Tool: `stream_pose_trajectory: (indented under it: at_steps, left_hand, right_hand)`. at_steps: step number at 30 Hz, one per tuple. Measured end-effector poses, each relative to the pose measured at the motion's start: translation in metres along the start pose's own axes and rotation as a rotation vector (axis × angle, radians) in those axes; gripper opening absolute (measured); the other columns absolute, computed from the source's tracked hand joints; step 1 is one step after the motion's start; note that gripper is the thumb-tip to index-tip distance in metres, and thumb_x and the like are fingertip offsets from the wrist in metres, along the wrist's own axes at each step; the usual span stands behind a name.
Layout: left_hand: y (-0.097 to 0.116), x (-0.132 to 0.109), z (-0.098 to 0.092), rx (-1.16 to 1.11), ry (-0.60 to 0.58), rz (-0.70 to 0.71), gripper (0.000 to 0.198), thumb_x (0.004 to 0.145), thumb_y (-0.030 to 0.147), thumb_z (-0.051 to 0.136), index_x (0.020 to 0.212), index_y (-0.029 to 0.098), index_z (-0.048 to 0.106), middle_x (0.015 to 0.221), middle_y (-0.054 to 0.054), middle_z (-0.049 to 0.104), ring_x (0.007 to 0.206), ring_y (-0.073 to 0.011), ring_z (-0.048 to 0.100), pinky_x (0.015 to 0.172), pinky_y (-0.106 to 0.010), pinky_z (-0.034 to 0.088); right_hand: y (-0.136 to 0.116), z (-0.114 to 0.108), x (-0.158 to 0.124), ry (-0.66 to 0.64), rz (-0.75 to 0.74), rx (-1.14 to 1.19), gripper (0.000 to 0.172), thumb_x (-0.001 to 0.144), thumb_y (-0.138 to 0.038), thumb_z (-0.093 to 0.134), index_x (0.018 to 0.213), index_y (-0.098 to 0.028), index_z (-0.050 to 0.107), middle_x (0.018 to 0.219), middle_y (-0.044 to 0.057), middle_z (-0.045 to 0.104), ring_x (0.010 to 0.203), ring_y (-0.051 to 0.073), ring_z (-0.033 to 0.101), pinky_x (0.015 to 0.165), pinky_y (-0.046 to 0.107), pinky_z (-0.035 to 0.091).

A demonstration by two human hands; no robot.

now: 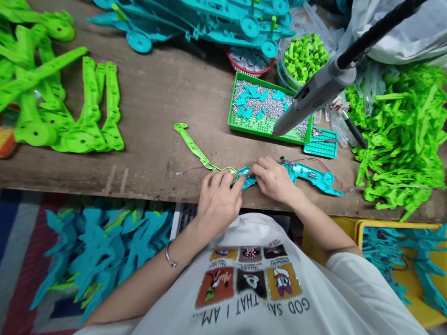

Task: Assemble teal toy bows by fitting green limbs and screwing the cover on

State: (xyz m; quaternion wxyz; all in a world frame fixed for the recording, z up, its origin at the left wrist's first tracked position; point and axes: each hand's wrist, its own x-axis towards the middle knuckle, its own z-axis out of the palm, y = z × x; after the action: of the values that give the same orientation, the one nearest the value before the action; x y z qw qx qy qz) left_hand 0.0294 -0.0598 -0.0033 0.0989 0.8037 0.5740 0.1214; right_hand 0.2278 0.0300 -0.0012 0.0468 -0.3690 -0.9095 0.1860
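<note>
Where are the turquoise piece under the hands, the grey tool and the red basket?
Turquoise piece (317,180): head view, exposed right portion.
Grey tool (315,97): head view, mid-body.
Red basket (245,69): head view, near wall.

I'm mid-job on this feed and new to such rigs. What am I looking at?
No robot here: the single picture comes from a head-worn camera, looking down at the wearer's two bare hands. The left hand lies where a long green piece meets a teal part; the right hand is on that teal part. Their grip is hidden. On the workbench beyond is a green tray of small silvery pieces and teal bits, with green parts heaped at both sides. A grey tool slants over the tray.
</note>
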Motion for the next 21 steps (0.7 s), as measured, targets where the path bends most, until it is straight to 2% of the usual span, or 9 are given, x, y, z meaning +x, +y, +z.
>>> stream_pose_trajectory:
  at_steps: [7,10,14,21]
  left_hand:
    - [0.002,-0.002,0.004,0.011,-0.016,0.0,0.046,0.098,0.022,0.049,0.143,0.015,0.059,0.125,-0.019,0.063,0.129,-0.0355,0.051,0.108,-0.054,0.041]
    - [0.002,-0.002,0.004,-0.013,-0.018,-0.012,0.047,0.099,0.023,0.048,0.144,0.015,0.058,0.125,-0.02,0.063,0.131,-0.0364,0.05,0.108,-0.055,0.041]
    - [0.001,-0.002,0.004,-0.035,-0.016,-0.013,0.047,0.098,0.023,0.05,0.144,0.017,0.058,0.125,-0.019,0.064,0.13,-0.036,0.051,0.108,-0.054,0.042]
    - [-0.002,-0.003,0.005,-0.021,-0.01,0.0,0.046,0.098,0.023,0.052,0.143,0.017,0.059,0.124,-0.018,0.063,0.129,-0.0362,0.051,0.106,-0.053,0.043]
  right_hand:
    - [-0.004,0.001,0.0,-0.014,0.082,0.029,0.031,0.105,-0.018,0.039,0.105,-0.019,0.071,0.105,0.011,0.058,0.095,0.023,0.052,0.073,0.032,0.039]
    - [-0.001,-0.003,-0.002,-0.024,0.076,0.059,0.031,0.103,-0.015,0.04,0.107,-0.019,0.07,0.104,0.011,0.059,0.098,0.023,0.054,0.079,0.033,0.043]
    - [0.011,-0.007,-0.013,0.051,0.113,0.153,0.026,0.102,-0.014,0.041,0.108,-0.018,0.066,0.103,0.01,0.061,0.097,0.022,0.057,0.088,0.034,0.046]
    - [0.021,-0.003,-0.023,0.1,0.144,0.116,0.022,0.097,-0.013,0.045,0.102,-0.017,0.066,0.098,0.01,0.063,0.092,0.023,0.059,0.086,0.033,0.047]
